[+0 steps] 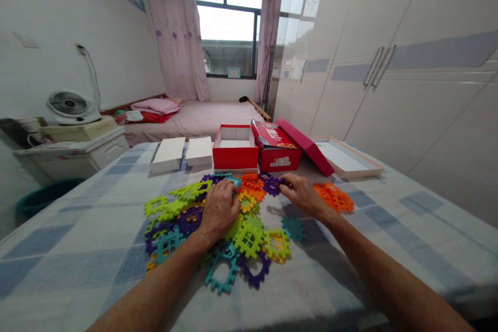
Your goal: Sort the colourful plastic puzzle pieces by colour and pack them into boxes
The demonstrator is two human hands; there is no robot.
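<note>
A pile of interlocking plastic tiles with toothed edges lies on the cloth, among them a lime green tile (pixel 249 238), a teal tile (pixel 221 270) and a yellow tile (pixel 277 245). My left hand (pixel 221 206) rests on the pile with its fingers curled down; what is under the fingertips is hidden, though a light blue tile (pixel 235 180) shows just beside them. At the pile's right side, my right hand (pixel 301 193) pinches a purple tile (pixel 272 185) between thumb and fingers. Orange tiles (pixel 333 197) form a separate heap to the right of that hand.
Along the table's far side stand two white boxes (pixel 168 154), an open red box (pixel 235 158), a closed red box (pixel 280 158) with a pink lid (pixel 305 146) leaning on it, and a shallow white tray (pixel 350 158). A checked cloth (pixel 389 241) covers the table.
</note>
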